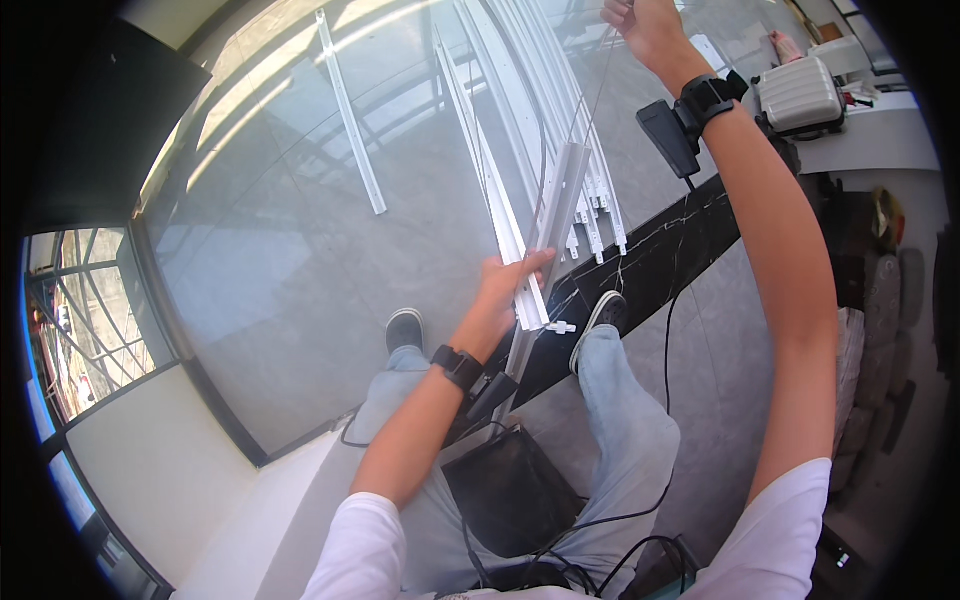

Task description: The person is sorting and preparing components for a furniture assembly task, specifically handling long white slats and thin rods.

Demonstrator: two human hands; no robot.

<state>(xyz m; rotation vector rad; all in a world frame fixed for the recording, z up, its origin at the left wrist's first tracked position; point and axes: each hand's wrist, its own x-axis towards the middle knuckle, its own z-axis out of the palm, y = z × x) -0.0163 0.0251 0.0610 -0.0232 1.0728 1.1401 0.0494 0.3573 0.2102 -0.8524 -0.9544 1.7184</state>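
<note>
The left hand [503, 292] grasps a white rail [533, 312], its near end between the shoes [404, 328]; the right hand [645, 28] (partly cropped) pinches a thin cord [601, 75]. Uneven pulling could snag the cord or twist the rail loose.

Left hand [503, 288] in a grip, right hand [650, 30] far forward.

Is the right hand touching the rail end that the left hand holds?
No, the left hand holds the white rail while the right hand is raised apart from it, at the picture's top edge.
</note>
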